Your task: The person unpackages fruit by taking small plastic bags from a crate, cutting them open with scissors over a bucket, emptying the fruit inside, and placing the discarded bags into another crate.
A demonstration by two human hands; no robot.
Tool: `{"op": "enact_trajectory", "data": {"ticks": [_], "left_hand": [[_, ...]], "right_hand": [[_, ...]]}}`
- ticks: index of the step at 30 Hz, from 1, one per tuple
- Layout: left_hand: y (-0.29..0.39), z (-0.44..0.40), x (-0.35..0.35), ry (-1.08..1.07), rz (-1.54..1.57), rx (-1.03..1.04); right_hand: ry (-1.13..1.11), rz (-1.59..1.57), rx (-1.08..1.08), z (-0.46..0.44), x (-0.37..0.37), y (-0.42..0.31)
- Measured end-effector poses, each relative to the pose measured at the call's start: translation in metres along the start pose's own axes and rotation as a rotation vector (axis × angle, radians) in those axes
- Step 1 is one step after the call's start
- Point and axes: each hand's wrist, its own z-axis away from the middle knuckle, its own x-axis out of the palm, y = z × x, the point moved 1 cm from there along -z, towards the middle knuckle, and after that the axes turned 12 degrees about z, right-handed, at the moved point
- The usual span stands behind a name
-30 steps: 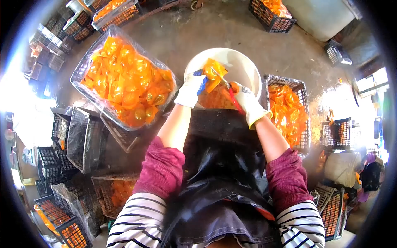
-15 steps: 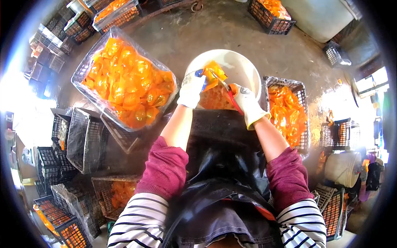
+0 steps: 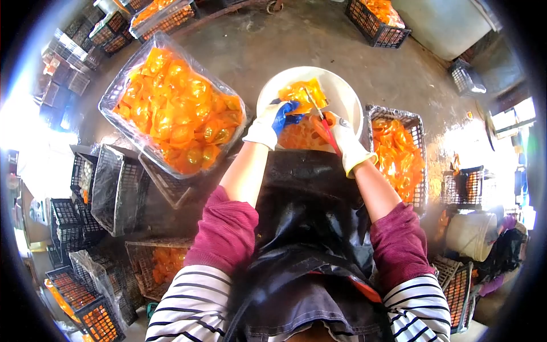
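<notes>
My left hand [image 3: 272, 122], in a white glove with blue on the palm side, grips an orange plastic packet [image 3: 296, 94] over a white tub [image 3: 354, 105]. Scissors [image 3: 330, 137] with red handles are in my gloved right hand [image 3: 347, 145], and their blades lie against the packet's right part. Whether the blades are parted is hard to make out. Below both hands, wet-looking orange contents [image 3: 302, 135] show inside the tub.
To the left is a plastic-lined crate [image 3: 109, 108] heaped with orange packets. A black crate [image 3: 419, 122] of orange packets stands close on the right. Stacked black crates [image 3: 117, 191] sit lower left, and a pale bucket [image 3: 468, 235] lower right.
The packet has turned and shifted slightly up and right, showing more of its face. My left hand has rotated, exposing more blue. The scissors have moved slightly right and point more upright.
</notes>
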Motion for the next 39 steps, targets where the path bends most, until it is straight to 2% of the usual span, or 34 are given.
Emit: {"op": "enact_trajectory", "data": {"ticks": [2, 4, 6, 9, 12, 15, 18, 21, 24, 25, 26, 28, 29, 32, 34, 38, 39], "left_hand": [[-0.009, -0.015, -0.014, 0.013, -0.064, 0.098], [-0.007, -0.011, -0.009, -0.011, -0.141, 0.146], [-0.011, -0.017, -0.012, 0.042, -0.204, 0.216], [-0.010, -0.022, -0.019, 0.117, -0.222, 0.247], [-0.006, -0.014, -0.012, 0.053, -0.168, 0.196], [0.010, 0.010, -0.001, 0.088, -0.902, 0.273], [0.012, 0.006, -0.003, 0.195, -1.310, 0.551], [0.003, 0.000, 0.005, 0.039, -0.255, 0.451], [0.004, 0.010, 0.025, 0.032, 0.124, 0.022], [0.000, 0.009, 0.026, -0.065, 0.212, -0.002], [-0.005, 0.001, 0.018, -0.082, 0.205, 0.022], [-0.014, -0.017, 0.007, -0.119, 0.193, 0.065], [-0.016, -0.021, 0.005, -0.022, -0.013, 0.096], [-0.014, -0.023, 0.002, 0.125, -0.302, 0.236], [-0.013, -0.023, 0.003, 0.147, -0.386, 0.299], [-0.012, -0.031, -0.001, 0.242, -0.705, 0.330], [-0.014, -0.029, 0.000, 0.214, -0.607, 0.344]], "right_hand": [[0.042, 0.040, -0.106, -0.042, -0.004, 0.046], [0.048, 0.067, -0.070, -0.042, -0.006, 0.047], [0.024, 0.077, 0.114, 0.004, -0.003, -0.005], [0.041, 0.707, -0.171, -0.016, -0.007, 0.017], [0.111, 0.807, -0.325, -0.030, -0.008, 0.035], [0.104, 0.908, -0.312, -0.014, -0.004, 0.016], [-0.018, 0.450, -0.209, -0.016, 0.000, 0.021], [-0.110, -0.595, 0.094, -0.026, 0.000, 0.035], [-0.154, -0.228, -0.041, -0.033, -0.007, 0.037], [-0.171, -0.289, -0.023, -0.035, -0.005, 0.041], [-0.188, -0.350, -0.003, -0.038, -0.003, 0.045], [-0.229, -0.058, -0.073, -0.029, -0.003, 0.036], [-0.212, -0.051, -0.033, -0.025, -0.004, 0.031], [-0.177, -0.062, 0.056, -0.023, -0.008, 0.027], [-0.171, -0.114, 0.079, -0.029, -0.009, 0.033], [-0.060, 0.115, 0.032, -0.020, -0.003, 0.022], [-0.053, 0.175, -0.013, -0.020, -0.004, 0.021]]}}
